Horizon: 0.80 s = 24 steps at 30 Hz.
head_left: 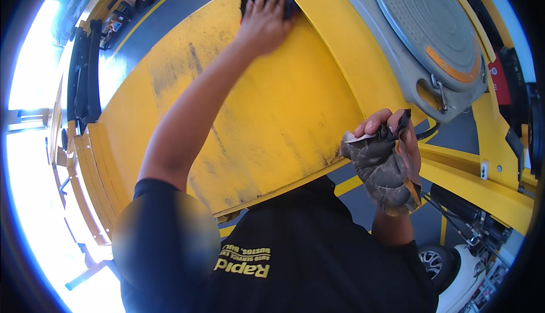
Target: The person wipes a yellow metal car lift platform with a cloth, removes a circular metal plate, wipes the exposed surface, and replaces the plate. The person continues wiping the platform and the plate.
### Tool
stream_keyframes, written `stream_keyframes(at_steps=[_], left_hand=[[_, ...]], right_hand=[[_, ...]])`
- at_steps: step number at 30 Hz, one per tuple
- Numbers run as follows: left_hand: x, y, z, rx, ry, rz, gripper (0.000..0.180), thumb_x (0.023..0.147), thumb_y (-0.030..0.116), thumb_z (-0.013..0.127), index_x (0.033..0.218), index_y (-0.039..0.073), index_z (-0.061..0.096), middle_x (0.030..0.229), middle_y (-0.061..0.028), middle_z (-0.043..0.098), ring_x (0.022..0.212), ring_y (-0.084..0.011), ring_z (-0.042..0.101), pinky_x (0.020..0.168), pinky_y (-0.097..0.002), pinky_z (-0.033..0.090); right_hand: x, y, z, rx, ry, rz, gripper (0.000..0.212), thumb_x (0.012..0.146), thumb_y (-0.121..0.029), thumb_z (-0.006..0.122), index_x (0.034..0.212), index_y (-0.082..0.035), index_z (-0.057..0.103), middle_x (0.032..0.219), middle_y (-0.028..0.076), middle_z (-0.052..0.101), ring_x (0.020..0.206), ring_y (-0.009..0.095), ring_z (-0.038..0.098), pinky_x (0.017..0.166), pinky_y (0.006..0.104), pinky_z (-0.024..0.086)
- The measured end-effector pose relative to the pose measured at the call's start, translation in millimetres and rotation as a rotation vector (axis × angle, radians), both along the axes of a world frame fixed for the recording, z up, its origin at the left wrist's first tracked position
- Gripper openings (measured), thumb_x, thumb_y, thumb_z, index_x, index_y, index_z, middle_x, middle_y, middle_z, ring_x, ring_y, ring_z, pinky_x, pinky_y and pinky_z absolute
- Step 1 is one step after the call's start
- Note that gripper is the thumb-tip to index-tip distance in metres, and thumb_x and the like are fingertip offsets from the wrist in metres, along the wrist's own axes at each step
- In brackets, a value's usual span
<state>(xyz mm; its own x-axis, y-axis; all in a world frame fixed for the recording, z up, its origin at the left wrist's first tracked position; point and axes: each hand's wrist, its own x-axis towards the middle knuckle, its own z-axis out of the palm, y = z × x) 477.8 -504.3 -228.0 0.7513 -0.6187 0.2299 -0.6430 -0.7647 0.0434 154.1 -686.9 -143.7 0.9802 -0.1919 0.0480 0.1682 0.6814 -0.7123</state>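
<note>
My left hand presses a black cloth with a bit of red at its edge against the far end of a wide yellow metal panel. The fingers are spread over the cloth. Dark streaks and smudges mark the panel, mostly on its left part and along its near edge. Raised at the panel's near right corner, my right hand grips a crumpled, dirty grey-brown rag with a pale edge. Part of that hand is hidden behind the rag.
Right of the panel, a grey round turntable plate rests on a yellow ramp. A yellow beam runs across the right side. Below it are hoses and a white car's wheel. Black padded parts stand at left.
</note>
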Motion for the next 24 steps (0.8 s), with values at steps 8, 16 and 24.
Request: stream_keyframes(at_steps=[8,16,24], left_hand=[[-285,23,65,-0.087,0.705,-0.804,0.050,0.106,0.037,0.056,0.146,0.009,0.061,0.163,-0.0135,0.046,0.158,-0.0365,0.029,0.128,-0.0538,0.024],[-319,211,107,-1.689,1.300,0.145,0.050,0.110,0.038,0.043,0.138,0.000,0.061,0.142,-0.0186,0.065,0.130,-0.0344,0.064,0.113,-0.0468,0.048],[-467,436,58,-2.580,1.058,-0.008,0.061,0.108,0.045,0.050,0.155,0.005,0.049,0.154,-0.0156,0.057,0.142,-0.0338,0.055,0.122,-0.0554,0.039]], right_hand=[[23,-25,13,0.375,-0.106,0.162,0.027,0.114,-0.030,0.045,0.117,-0.009,0.061,0.120,0.017,0.060,0.119,0.038,0.061,0.097,0.0573,0.057],[33,28,-7,0.533,-0.067,0.393,0.046,0.109,-0.045,0.056,0.132,-0.007,0.066,0.141,0.024,0.059,0.134,0.041,0.055,0.111,0.0582,0.050],[-57,170,-6,0.530,0.050,0.421,0.047,0.110,-0.042,0.054,0.133,-0.004,0.069,0.140,0.012,0.067,0.127,0.037,0.062,0.121,0.0482,0.039]])
